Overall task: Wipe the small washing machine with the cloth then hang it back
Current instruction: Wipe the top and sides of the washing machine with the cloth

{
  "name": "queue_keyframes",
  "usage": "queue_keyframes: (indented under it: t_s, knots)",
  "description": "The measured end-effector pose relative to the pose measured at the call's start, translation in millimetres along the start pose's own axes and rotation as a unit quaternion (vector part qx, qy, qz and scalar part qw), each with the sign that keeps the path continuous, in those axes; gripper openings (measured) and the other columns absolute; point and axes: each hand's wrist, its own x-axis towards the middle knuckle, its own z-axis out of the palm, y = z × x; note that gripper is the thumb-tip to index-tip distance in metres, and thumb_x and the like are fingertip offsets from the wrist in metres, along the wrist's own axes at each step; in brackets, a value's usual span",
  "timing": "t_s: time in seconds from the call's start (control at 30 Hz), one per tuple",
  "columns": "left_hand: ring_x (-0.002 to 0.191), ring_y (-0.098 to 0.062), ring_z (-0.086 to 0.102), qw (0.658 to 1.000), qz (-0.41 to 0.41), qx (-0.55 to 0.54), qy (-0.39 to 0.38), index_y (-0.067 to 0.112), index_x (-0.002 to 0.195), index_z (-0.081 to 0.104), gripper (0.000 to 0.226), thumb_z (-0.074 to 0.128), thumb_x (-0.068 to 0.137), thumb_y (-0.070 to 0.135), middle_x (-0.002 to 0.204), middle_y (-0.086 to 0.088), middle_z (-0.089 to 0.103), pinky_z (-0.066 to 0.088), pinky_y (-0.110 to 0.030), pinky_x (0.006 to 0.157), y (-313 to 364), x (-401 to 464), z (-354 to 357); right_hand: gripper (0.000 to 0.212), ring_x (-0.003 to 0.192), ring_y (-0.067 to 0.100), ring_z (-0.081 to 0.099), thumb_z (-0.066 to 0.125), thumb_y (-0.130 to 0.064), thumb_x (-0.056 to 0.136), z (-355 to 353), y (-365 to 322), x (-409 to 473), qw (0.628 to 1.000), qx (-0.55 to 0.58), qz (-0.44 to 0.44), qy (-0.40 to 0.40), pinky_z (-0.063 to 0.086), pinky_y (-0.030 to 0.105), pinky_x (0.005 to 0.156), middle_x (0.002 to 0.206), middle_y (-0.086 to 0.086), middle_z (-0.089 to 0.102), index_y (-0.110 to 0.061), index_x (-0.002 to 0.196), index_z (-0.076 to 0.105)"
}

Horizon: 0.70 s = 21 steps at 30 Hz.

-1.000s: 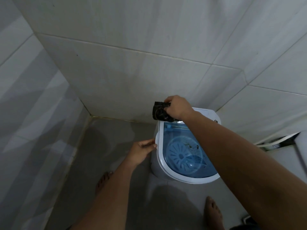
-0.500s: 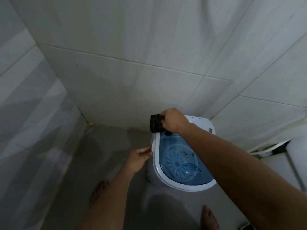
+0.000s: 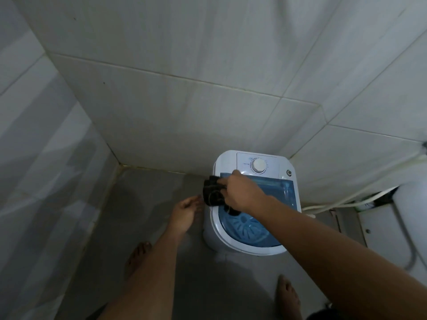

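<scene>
Cloth (image 3: 213, 192), dark and bunched, sits clenched in the right hand (image 3: 241, 192), pressed on the left rim of the small washing machine (image 3: 272, 248). Just left of it, the left hand (image 3: 184, 212) hangs loosely open beside the machine's side, holding nothing. Bare floor (image 3: 147, 204) lies further left; tiled wall (image 3: 184, 112) stands close beyond.

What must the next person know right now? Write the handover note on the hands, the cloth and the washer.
Right hand: gripping the bunched dark cloth at the left rim of the small washing machine, over its blue lid.
Left hand: open, beside the washer's left side; contact cannot be told.
Done: wiping is under way along the top.
Left: finish wiping the washer, then hang the cloth back; no hanging spot is in view.
</scene>
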Motion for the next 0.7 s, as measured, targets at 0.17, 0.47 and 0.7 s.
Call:
queue_keyframes:
  t_s: [0.17,0.47,0.7]
  knots:
    - [0.079,-0.017,0.069,1.000,-0.015,0.025,0.001,0.005,0.111,0.072,0.020,0.060,0.095,0.007,0.092,-0.009,0.076,0.052,-0.024,0.065,-1,1,-2,0.061,0.120,0.026,0.061,0.075,-0.020,0.088,-29,12,-4,0.979,0.176,-0.011,-0.102,0.042,0.026,0.098,0.134,0.010,0.062,-0.011,0.145,0.052]
    - [0.108,-0.029,0.071,0.999,0.018,0.027,-0.026,0.008,0.119,0.072,0.027,0.065,0.095,0.016,0.111,-0.015,0.075,0.059,-0.025,0.076,-5,0,16,0.041,0.105,0.037,0.058,0.061,-0.014,0.092,-24,66,50,0.976,0.096,0.062,0.184,0.053,0.043,0.089,0.125,0.017,0.051,-0.011,0.133,0.056]
    - [0.106,-0.027,0.069,0.998,-0.033,-0.004,-0.053,0.010,0.117,0.070,0.023,0.057,0.098,0.014,0.113,-0.012,0.073,0.056,-0.034,0.085,-4,-2,9,0.067,0.110,0.030,0.050,0.064,-0.009,0.083,59,38,-17,0.972,-0.061,-0.129,0.188,0.052,0.046,0.085,0.131,0.005,0.052,-0.023,0.146,0.044]
